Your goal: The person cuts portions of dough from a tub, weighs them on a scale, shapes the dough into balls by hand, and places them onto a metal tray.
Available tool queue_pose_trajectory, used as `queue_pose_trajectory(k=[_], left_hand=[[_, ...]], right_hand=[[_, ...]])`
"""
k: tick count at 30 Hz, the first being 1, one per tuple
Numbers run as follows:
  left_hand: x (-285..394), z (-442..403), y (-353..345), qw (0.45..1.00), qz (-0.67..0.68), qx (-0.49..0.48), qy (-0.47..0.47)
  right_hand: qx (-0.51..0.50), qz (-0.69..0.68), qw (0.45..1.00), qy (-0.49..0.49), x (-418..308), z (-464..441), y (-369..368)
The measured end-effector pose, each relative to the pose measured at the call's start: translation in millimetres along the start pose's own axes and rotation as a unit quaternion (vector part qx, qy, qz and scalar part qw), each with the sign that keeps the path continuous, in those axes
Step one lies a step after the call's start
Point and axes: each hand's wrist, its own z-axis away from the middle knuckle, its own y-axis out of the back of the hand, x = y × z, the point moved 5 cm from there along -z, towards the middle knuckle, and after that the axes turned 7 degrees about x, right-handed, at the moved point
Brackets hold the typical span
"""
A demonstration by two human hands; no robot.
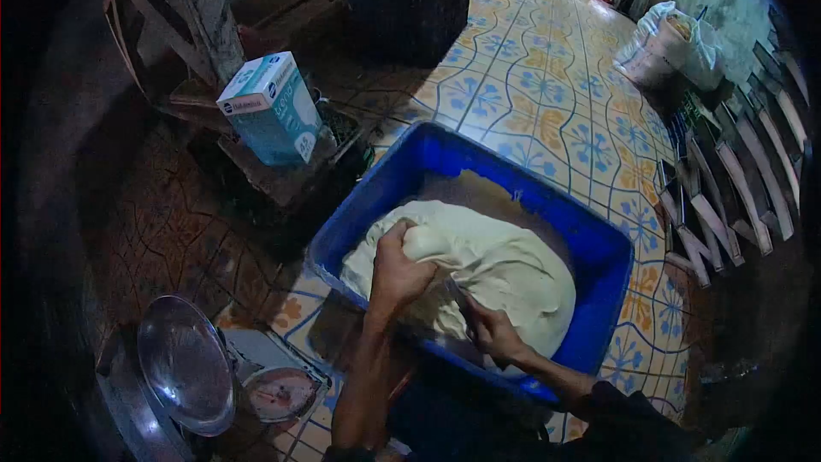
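A large mass of pale dough (pixel 513 269) fills much of a blue plastic tub (pixel 547 192) on the tiled floor. My left hand (pixel 400 269) is closed around a bulging lump at the dough's left side, and the lump still joins the mass. In my right hand (pixel 494 332) is a knife (pixel 455 293), its blade against the dough just right of my left hand. Part of the blade is hidden by the dough and the dim light.
To the left, a weighing scale (pixel 278 393) with a round metal pan (pixel 186 365) stands on the floor. A white and teal box (pixel 272 111) rests on a low support behind the tub. Slatted wooden pieces (pixel 740 180) lean at the right, near a sack (pixel 658 50).
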Motion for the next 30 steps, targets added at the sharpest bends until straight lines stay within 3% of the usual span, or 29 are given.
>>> queue_pose_trajectory(k=[2, 3, 4, 6, 8, 9, 10, 11, 13, 14, 17, 18, 19, 20, 22, 23, 24, 26, 28, 30], left_hand=[[17.2, 6.5, -0.1, 1.000, 0.006, 0.013, -0.022], [24.9, 8.5, 4.2, 0.998, -0.007, 0.031, -0.057], [33.7, 10.5, 11.2, 0.994, -0.022, 0.049, -0.093], [50.1, 11.7, 27.2, 0.996, -0.039, 0.038, -0.077], [75.4, 18.4, 47.5, 0.995, 0.002, 0.027, -0.100], [88.4, 24.7, 60.0, 0.993, -0.009, 0.029, -0.114], [100.9, 35.4, 73.9, 0.992, -0.017, 0.035, -0.121], [113.9, 64.4, 107.5, 0.992, -0.027, 0.078, -0.097], [159.6, 97.3, 137.5, 0.938, -0.272, 0.040, -0.209], [160.4, 110.0, 159.2, 0.937, -0.283, 0.069, -0.190], [162.0, 157.0, 223.3, 0.853, -0.460, 0.138, -0.203], [151.6, 165.7, 247.7, 0.852, -0.467, 0.154, -0.181], [131.5, 170.1, 273.6, 0.895, -0.389, 0.152, -0.157], [108.0, 176.2, 294.7, 0.931, -0.304, 0.148, -0.137], [71.0, 193.3, 320.9, 0.924, -0.337, 0.162, -0.080], [51.4, 198.8, 331.4, 0.915, -0.369, 0.158, -0.036], [33.1, 204.1, 338.4, 0.916, -0.363, 0.167, -0.029], [-5.7, 211.1, 346.2, 0.884, -0.429, 0.184, -0.034], [-33.3, 218.6, 348.4, 0.893, -0.400, 0.203, -0.048], [-34.2, 229.1, 343.5, 0.862, -0.436, 0.258, 0.021]], right_hand=[[0.129, 0.017, 0.962, 0.239, 4.3, -42.1, -18.4], [0.003, 0.038, 0.988, 0.149, 11.4, -69.2, -30.8], [-0.006, 0.057, 0.980, 0.190, -14.6, -75.5, -35.4], [-0.104, 0.072, 0.989, 0.076, -38.3, -70.2, -40.1], [-0.261, 0.078, 0.957, 0.099, -16.0, -48.4, -52.2], [-0.246, 0.015, 0.936, 0.253, -38.3, -24.6, -44.1], [-0.316, -0.014, 0.947, 0.060, -34.8, -14.0, -34.8], [-0.328, -0.024, 0.944, 0.005, -43.1, -1.4, -21.5], [-0.239, 0.027, 0.969, 0.062, -36.6, -5.1, -11.5], [-0.224, 0.032, 0.971, 0.072, -26.7, -6.2, -13.5], [-0.130, -0.014, 0.990, 0.052, -7.4, -8.9, -39.6], [-0.109, -0.027, 0.991, 0.073, -5.1, -8.2, -48.6], [-0.093, 0.071, 0.980, 0.160, -12.8, -6.1, -50.2], [-0.112, 0.076, 0.977, 0.165, -16.1, -3.3, -59.8], [-0.067, 0.161, 0.955, 0.242, -27.5, 0.1, -69.1], [-0.037, 0.158, 0.924, 0.346, -40.2, 0.1, -77.4], [-0.063, 0.170, 0.944, 0.274, -38.6, 4.4, -73.0], [-0.061, 0.195, 0.944, 0.260, -14.4, -9.2, -68.3], [-0.073, 0.198, 0.955, 0.207, -27.5, -2.6, -71.3], [-0.074, 0.191, 0.968, 0.146, -17.4, -4.9, -72.8]])
